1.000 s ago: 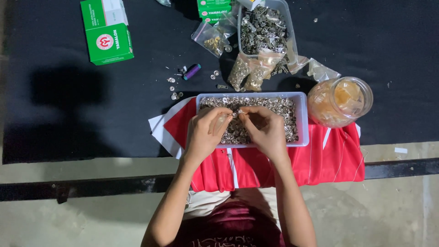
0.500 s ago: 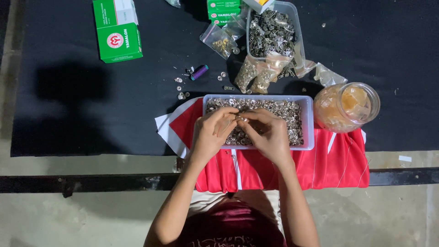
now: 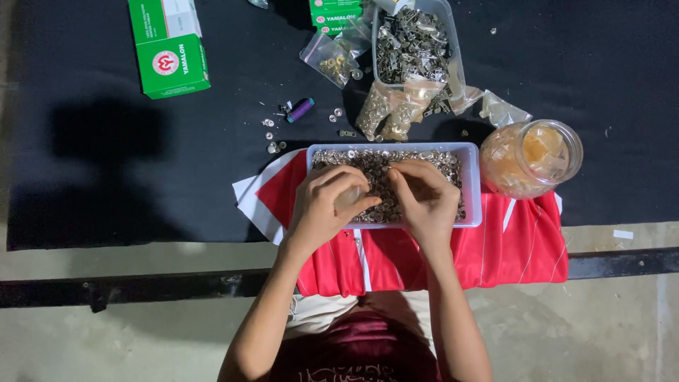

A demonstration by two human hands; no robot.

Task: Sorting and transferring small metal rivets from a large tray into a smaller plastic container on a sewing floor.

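A white rectangular tray (image 3: 472, 185) full of small silvery metal pieces (image 3: 375, 164) rests on a red cloth with white stripes (image 3: 509, 247) at the table's near edge. Both my hands are over the tray's near half. My left hand (image 3: 324, 206) is curled, its fingers closed around a small pale piece that I cannot make out. My right hand (image 3: 426, 199) is bent beside it, its fingertips pinched together in the metal pieces. The two hands' fingertips almost touch, and they hide much of the tray's middle.
On the black table top stands a clear jar (image 3: 532, 157) right of the tray. Behind are a clear tub of metal clips (image 3: 411, 44), several small plastic bags (image 3: 387, 110), a purple thread spool (image 3: 301, 110), loose metal bits (image 3: 271, 134) and two green boxes (image 3: 168, 48).
My hands have drawn back a little toward the tray's near side, and the left hand has curled more tightly. The view has shifted slightly.
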